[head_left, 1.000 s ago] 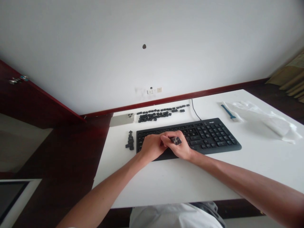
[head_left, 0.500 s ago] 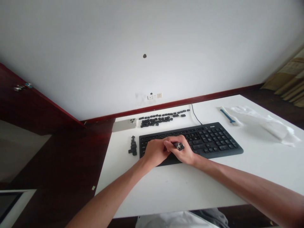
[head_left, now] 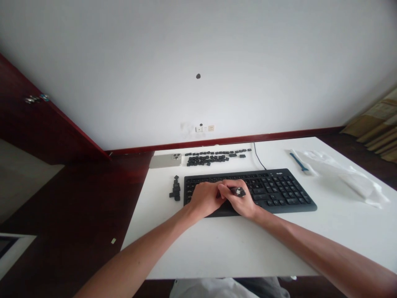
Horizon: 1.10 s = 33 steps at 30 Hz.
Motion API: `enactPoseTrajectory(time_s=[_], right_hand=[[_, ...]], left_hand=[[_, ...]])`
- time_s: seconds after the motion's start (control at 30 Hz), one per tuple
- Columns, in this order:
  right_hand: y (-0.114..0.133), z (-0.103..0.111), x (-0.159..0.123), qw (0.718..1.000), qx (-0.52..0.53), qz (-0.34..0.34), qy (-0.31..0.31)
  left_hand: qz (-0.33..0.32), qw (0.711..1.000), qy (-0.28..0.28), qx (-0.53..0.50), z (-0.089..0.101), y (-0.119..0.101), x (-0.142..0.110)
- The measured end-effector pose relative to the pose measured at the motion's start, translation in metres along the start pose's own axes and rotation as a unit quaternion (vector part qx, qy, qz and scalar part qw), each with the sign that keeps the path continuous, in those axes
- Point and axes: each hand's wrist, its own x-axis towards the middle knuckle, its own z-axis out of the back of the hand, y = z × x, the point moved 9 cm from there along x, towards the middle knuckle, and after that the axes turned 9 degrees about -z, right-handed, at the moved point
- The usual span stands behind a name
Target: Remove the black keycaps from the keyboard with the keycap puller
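My left hand (head_left: 205,199) rests over the left part of a black computer keyboard (head_left: 277,191), its fingers curled against my right hand. Whether it holds anything is hidden. My right hand (head_left: 242,200) sits just to its right, above the middle of the keyboard, pinching a small black keycap (head_left: 238,191) with a pale mark on it. Left of the keyboard stands a short stack of black keycaps (head_left: 175,191). Further back lie several loose keycaps (head_left: 206,159) in rows.
The white table (head_left: 235,248) holds a silver smartphone (head_left: 165,161) at the back left, a black cable (head_left: 259,162) behind the keyboard, and a blue-handled tool (head_left: 299,162) on a white plastic sheet (head_left: 341,179) at right. Wall sockets (head_left: 204,128) sit above the table's back edge.
The whole scene sits lower and more level in view as my head has turned. My hands stay over the keyboard, and the keycap remains pinched in my right hand.
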Motion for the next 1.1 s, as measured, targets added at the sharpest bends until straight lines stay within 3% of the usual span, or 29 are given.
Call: enactPoseTrajectory(time_s=[0.2,0.63,0.83,1.1], right_hand=[[0.003,-0.002,-0.002,1.0,-0.015,0.016,0.022],[0.003,-0.002,-0.003,1.0,-0.008,0.014,0.024],[0.0,0.009,0.0,0.999,-0.003,-0.006,-0.045],[0.001,0.004,-0.004,1.0,-0.006,0.02,-0.011]], left_hand=[[-0.031,0.999,-0.008,-0.016,0.001,-0.001,0.0],[-0.025,0.999,-0.008,-0.046,0.005,-0.003,-0.001],[-0.021,0.996,-0.03,-0.084,0.007,-0.003,-0.002],[-0.006,0.998,-0.019,-0.058,0.003,0.002,0.0]])
